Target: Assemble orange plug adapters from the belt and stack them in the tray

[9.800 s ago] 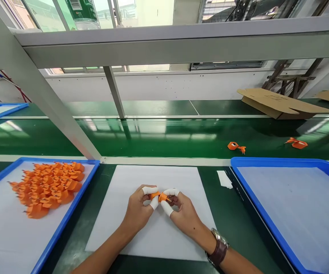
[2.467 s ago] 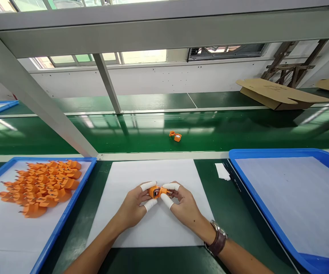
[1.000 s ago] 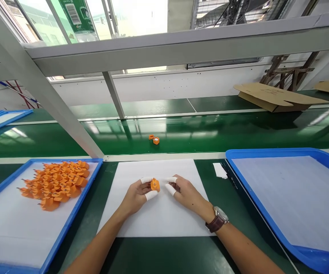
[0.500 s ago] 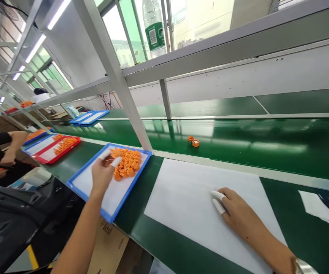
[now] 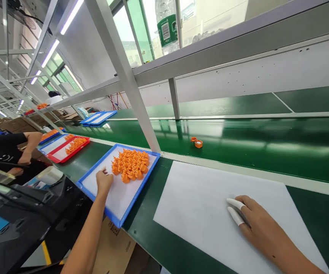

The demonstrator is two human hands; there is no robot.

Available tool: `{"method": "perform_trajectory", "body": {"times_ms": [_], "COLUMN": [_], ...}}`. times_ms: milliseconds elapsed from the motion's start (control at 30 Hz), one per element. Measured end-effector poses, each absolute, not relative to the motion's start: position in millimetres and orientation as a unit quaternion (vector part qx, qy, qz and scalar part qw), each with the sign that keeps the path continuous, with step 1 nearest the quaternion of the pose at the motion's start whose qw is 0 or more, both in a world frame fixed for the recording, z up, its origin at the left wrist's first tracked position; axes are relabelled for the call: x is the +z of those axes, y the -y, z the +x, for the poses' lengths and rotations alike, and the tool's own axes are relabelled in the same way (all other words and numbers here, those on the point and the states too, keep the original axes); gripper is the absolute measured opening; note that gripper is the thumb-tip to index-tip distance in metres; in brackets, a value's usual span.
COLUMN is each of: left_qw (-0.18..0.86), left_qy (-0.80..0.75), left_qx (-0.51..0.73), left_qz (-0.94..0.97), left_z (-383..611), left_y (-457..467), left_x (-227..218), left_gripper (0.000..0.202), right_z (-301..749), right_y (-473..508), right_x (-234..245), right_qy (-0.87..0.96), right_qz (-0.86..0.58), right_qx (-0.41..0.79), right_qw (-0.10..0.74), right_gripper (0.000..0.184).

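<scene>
A blue-rimmed tray with a white lining holds a heap of small orange plastic parts. My left hand is over the tray, just left of the heap, its fingers curled in. Whatever lies inside those fingers, if anything, is hidden. On a large white sheet rests my right hand. White finger cots cover its thumb and forefinger, which are stretched out side by side with nothing visible in them.
Two small orange pieces lie on the green belt behind the sheet. A slanted grey post rises beside the tray. Further left are a red tray with orange parts and a seated co-worker. A bottle stands above.
My left hand has drawn back from the orange heap toward the left, and its fingers have curled in. My right hand stays on the sheet. The whole view has shifted slightly.
</scene>
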State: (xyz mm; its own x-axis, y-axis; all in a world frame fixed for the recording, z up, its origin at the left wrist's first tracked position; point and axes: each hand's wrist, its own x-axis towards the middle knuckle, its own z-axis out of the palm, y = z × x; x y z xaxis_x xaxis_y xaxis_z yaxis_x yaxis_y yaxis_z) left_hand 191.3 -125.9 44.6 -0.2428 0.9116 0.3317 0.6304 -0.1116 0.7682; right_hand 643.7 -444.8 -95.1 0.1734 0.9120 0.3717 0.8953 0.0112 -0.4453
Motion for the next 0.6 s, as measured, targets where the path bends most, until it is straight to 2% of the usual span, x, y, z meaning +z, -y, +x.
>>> {"method": "perform_trajectory", "body": {"times_ms": [100, 167, 267, 333, 400, 467, 600], "left_qw": [0.116, 0.148, 0.265, 0.363, 0.384, 0.386, 0.379], "left_qy": [-0.609, -0.524, -0.408, -0.405, -0.418, -0.447, -0.497], "left_qx": [0.499, 0.498, 0.385, 0.265, 0.223, 0.204, 0.201], "left_qz": [0.605, 0.675, 0.784, 0.796, 0.792, 0.781, 0.754], "left_z": [226.0, 268.5, 352.6, 412.7, 467.9, 513.3, 565.3], "left_y": [124.9, 131.0, 143.2, 143.8, 135.6, 122.6, 103.5], "left_x": [63.5, 73.5, 73.9, 62.1, 44.0, 26.2, 7.7], "left_gripper": [0.052, 0.052, 0.051, 0.059, 0.059, 0.053, 0.028], "right_z": [637.7, 633.8, 629.8, 628.5, 627.7, 627.4, 628.0], "right_y": [444.7, 444.1, 443.5, 443.3, 442.8, 442.1, 441.0], "right_x": [-83.9, -77.3, -72.5, -71.4, -70.0, -67.1, -59.9], "right_qy": [0.642, 0.640, 0.633, 0.630, 0.628, 0.622, 0.609], "right_qz": [-0.705, -0.709, -0.717, -0.718, -0.717, -0.721, -0.727], "right_qx": [0.022, 0.022, 0.011, 0.009, 0.014, 0.022, 0.032], "right_qw": [0.300, 0.294, 0.293, 0.297, 0.301, 0.306, 0.315], "right_gripper": [0.032, 0.036, 0.040, 0.040, 0.040, 0.043, 0.046]}}
